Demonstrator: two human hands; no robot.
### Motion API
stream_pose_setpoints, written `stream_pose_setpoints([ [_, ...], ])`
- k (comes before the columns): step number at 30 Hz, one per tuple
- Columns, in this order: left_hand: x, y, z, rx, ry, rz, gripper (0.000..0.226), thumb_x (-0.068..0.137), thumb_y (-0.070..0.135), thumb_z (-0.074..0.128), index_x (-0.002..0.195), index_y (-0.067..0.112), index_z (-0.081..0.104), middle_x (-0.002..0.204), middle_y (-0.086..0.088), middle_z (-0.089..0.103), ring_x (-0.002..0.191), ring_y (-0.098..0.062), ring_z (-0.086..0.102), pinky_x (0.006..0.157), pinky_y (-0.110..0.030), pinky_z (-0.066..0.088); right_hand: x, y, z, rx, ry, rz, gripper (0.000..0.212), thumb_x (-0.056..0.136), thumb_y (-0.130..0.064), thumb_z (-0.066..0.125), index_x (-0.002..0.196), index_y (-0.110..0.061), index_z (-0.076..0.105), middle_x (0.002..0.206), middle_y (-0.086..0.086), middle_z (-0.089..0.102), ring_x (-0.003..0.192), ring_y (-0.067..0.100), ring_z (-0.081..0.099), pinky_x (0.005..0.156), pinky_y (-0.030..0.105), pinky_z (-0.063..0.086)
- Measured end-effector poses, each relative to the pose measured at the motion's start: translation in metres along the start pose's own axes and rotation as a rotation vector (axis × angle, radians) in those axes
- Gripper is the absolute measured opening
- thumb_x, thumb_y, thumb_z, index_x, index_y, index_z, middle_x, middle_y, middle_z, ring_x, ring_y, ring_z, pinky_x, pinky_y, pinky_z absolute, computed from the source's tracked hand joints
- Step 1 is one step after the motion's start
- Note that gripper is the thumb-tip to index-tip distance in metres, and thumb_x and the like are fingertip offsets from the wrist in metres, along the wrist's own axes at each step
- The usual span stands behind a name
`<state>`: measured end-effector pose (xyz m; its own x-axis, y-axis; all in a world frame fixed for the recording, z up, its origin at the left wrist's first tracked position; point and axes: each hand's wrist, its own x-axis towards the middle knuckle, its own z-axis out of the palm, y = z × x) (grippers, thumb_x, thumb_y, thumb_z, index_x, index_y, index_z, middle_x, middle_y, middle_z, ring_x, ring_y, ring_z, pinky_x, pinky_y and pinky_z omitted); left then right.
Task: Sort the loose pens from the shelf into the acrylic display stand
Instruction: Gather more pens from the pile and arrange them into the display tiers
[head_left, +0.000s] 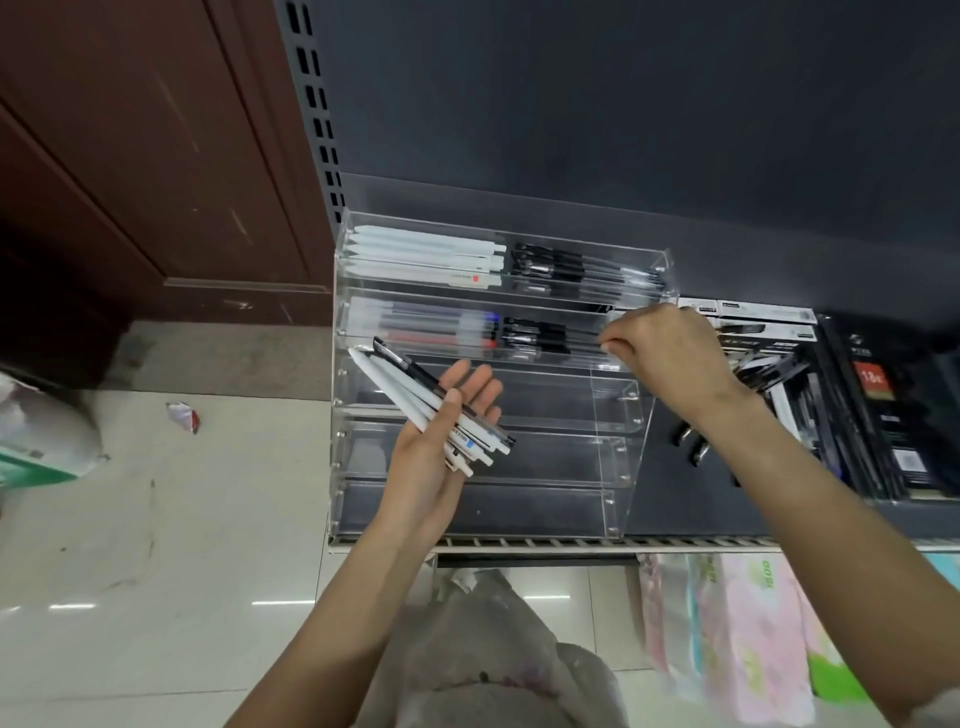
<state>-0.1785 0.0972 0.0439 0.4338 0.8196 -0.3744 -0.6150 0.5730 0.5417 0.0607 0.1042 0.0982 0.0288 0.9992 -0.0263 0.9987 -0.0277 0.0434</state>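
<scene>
A clear acrylic display stand (621, 415) with stepped tiers sits on the dark shelf. Its top tier holds white pens (426, 254) and black pens (582, 273). The second tier holds clear pens (426, 325) on the left and black pens (545, 336) on the right. The lower tiers hold nothing. My left hand (441, 441) lies palm up over the middle tiers and holds a bunch of white and black pens (410, 397) under its thumb. My right hand (660, 348) is at the right end of the second tier, its fingertips pinching a black pen there.
Loose black pens (691, 441) lie on the shelf right of the stand, beside pen boxes (763, 322) and dark packaged stationery (904, 426). The shelf's front rail (675, 543) runs below. Tissue packs (748, 639) hang underneath. A brown door (130, 156) and tiled floor (156, 519) are at left.
</scene>
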Motion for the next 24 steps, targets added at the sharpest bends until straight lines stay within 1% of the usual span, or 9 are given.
stream_pose_setpoints([
  [4, 0.004, 0.001, 0.002, -0.052, -0.016, -0.036, 0.034, 0.091, 0.017, 0.045, 0.123, 0.013, 0.055, 0.11, -0.001, 0.07, 0.105, -0.016, 0.065, 0.093, -0.039, 0.052, 0.003, 0.005, 0.006, -0.035, -0.05, 0.011, 0.017, 0.093, -0.018, 0.054, 0.092, -0.017, 0.071, 0.093, 0.003, 0.07, 0.086, 0.028, 0.065, 0.072, 0.039, 0.052],
  [7, 0.005, 0.0, 0.004, -0.058, -0.012, -0.061, 0.031, 0.095, 0.016, 0.041, 0.122, 0.016, 0.056, 0.11, 0.0, 0.069, 0.105, -0.016, 0.064, 0.091, -0.04, 0.052, 0.002, 0.004, 0.008, -0.041, -0.041, 0.014, 0.017, 0.093, -0.017, 0.054, 0.094, -0.018, 0.071, 0.094, 0.003, 0.07, 0.085, 0.027, 0.065, 0.07, 0.039, 0.053],
  [10, 0.005, -0.001, 0.008, -0.063, -0.013, -0.075, 0.032, 0.096, 0.017, 0.041, 0.123, 0.017, 0.057, 0.117, 0.001, 0.068, 0.11, -0.016, 0.063, 0.091, -0.04, 0.053, -0.008, -0.007, -0.003, 0.17, 0.16, 0.01, 0.013, 0.09, -0.017, 0.062, 0.097, -0.017, 0.073, 0.094, 0.003, 0.072, 0.081, 0.026, 0.068, 0.069, 0.038, 0.055],
  [12, 0.004, 0.0, 0.011, -0.029, -0.025, -0.07, 0.034, 0.093, 0.02, 0.043, 0.123, 0.019, 0.058, 0.125, 0.002, 0.064, 0.115, -0.016, 0.06, 0.09, -0.039, 0.054, -0.02, -0.033, -0.014, 0.405, 0.273, -0.026, 0.015, 0.087, -0.023, 0.064, 0.098, -0.017, 0.073, 0.091, -0.001, 0.073, 0.073, 0.016, 0.069, 0.069, 0.032, 0.057],
  [16, 0.001, 0.0, 0.017, 0.041, -0.067, -0.046, 0.043, 0.091, 0.022, 0.045, 0.133, 0.016, 0.052, 0.131, 0.005, 0.06, 0.115, -0.013, 0.06, 0.086, -0.03, 0.054, -0.038, -0.088, -0.014, 0.731, 0.051, -0.006, 0.023, 0.084, -0.036, 0.063, 0.101, -0.024, 0.07, 0.089, -0.013, 0.072, 0.076, -0.006, 0.064, 0.073, 0.016, 0.053],
  [18, -0.001, 0.001, 0.019, 0.057, -0.093, -0.043, 0.044, 0.091, 0.022, 0.044, 0.134, 0.016, 0.051, 0.13, 0.004, 0.061, 0.113, -0.012, 0.061, 0.087, -0.026, 0.053, -0.039, -0.096, -0.007, 0.844, -0.057, 0.033, 0.02, 0.084, -0.031, 0.067, 0.103, -0.024, 0.068, 0.092, -0.013, 0.072, 0.079, -0.01, 0.062, 0.074, 0.007, 0.047],
  [20, -0.002, 0.001, 0.019, 0.073, -0.112, -0.046, 0.044, 0.092, 0.022, 0.044, 0.135, 0.015, 0.05, 0.131, 0.003, 0.06, 0.118, -0.015, 0.058, 0.094, -0.028, 0.051, -0.038, -0.096, -0.005, 0.971, -0.115, 0.058, 0.02, 0.083, -0.023, 0.07, 0.103, -0.021, 0.067, 0.092, -0.01, 0.072, 0.081, -0.007, 0.064, 0.075, 0.008, 0.046],
  [22, -0.003, -0.001, 0.02, 0.087, -0.116, -0.05, 0.046, 0.092, 0.022, 0.044, 0.137, 0.016, 0.048, 0.136, -0.001, 0.056, 0.124, -0.02, 0.054, 0.098, -0.033, 0.05, -0.037, -0.091, -0.008, 1.081, -0.104, 0.085, 0.019, 0.081, -0.017, 0.072, 0.1, -0.022, 0.069, 0.089, -0.008, 0.072, 0.078, -0.003, 0.065, 0.074, 0.012, 0.048],
  [24, -0.002, -0.002, 0.019, 0.094, -0.107, -0.045, 0.043, 0.093, 0.023, 0.044, 0.136, 0.019, 0.049, 0.133, -0.002, 0.058, 0.122, -0.02, 0.056, 0.093, -0.036, 0.053, -0.035, -0.074, -0.014, 1.037, 0.01, 0.107, 0.02, 0.08, -0.015, 0.072, 0.096, -0.027, 0.069, 0.087, -0.012, 0.071, 0.075, -0.004, 0.064, 0.074, 0.013, 0.049],
])
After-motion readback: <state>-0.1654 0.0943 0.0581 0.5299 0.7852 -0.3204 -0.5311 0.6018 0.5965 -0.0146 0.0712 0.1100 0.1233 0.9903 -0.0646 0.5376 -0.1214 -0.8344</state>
